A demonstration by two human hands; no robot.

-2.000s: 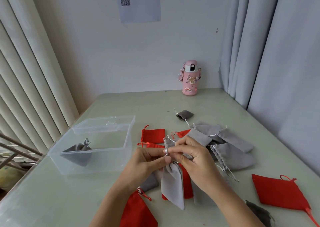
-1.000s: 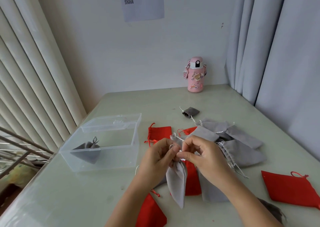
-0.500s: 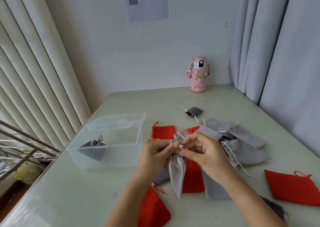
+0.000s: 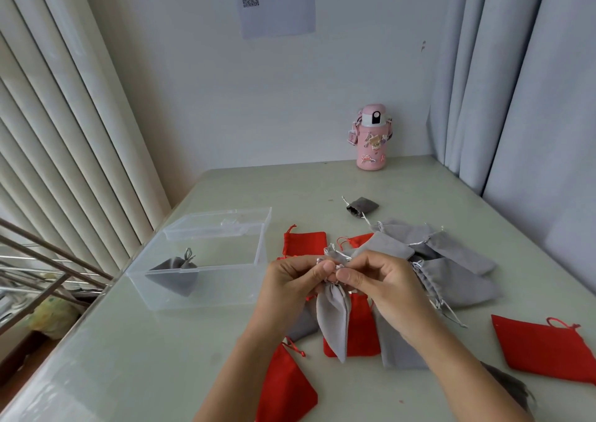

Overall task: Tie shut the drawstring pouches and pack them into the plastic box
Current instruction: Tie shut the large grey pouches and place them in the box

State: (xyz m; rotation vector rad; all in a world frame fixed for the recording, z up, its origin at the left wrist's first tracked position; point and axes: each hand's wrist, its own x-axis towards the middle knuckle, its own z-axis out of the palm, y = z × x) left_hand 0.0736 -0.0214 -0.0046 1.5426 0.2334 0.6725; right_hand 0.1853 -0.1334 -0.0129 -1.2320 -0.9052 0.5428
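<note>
A light grey pouch (image 4: 333,318) hangs from its gathered neck above the table. My left hand (image 4: 290,281) and my right hand (image 4: 377,281) both pinch its silver drawstring at the neck, fingertips almost touching. The clear plastic box (image 4: 206,295) stands open to the left, with one tied dark grey pouch (image 4: 172,276) inside. Several red pouches (image 4: 304,242) and grey pouches (image 4: 458,279) lie loose around and under my hands.
A pink bottle (image 4: 371,142) stands at the back by the wall. A small dark grey pouch (image 4: 361,207) lies alone behind the pile. A red pouch (image 4: 545,347) lies at the right. Blinds flank the left table edge, curtains the right.
My hands have stayed together at the pouch neck, working the string with small finger shifts. The view has turned a little, so everything sits further right and lower.
</note>
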